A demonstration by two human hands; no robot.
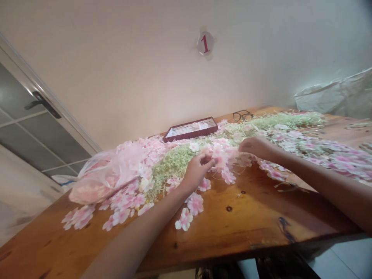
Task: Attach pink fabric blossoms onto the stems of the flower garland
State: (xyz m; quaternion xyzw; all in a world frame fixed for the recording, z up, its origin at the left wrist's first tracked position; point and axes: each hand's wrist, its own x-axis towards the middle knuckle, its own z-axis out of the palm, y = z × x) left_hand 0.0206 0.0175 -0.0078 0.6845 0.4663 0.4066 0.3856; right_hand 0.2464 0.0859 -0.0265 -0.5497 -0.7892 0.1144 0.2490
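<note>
L hand (pixel 195 169) pinching pink blossom (pixel 220 159), R hand (pixel 255 147) on flower heap (pixel 290 137), wood table (pixel 247 213)

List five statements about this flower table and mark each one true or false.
1. The left hand pinches a pink flower in its fingers. True.
2. The right hand rests on the bag. False: it is at the flowers beside the left hand, far from the bag.
3. The glasses lie in the tray. False: they lie on the table, apart from the tray.
4. The sign on the wall shows a 2. False: it shows a 1.
5. The bag holds pink petals. True.
</note>
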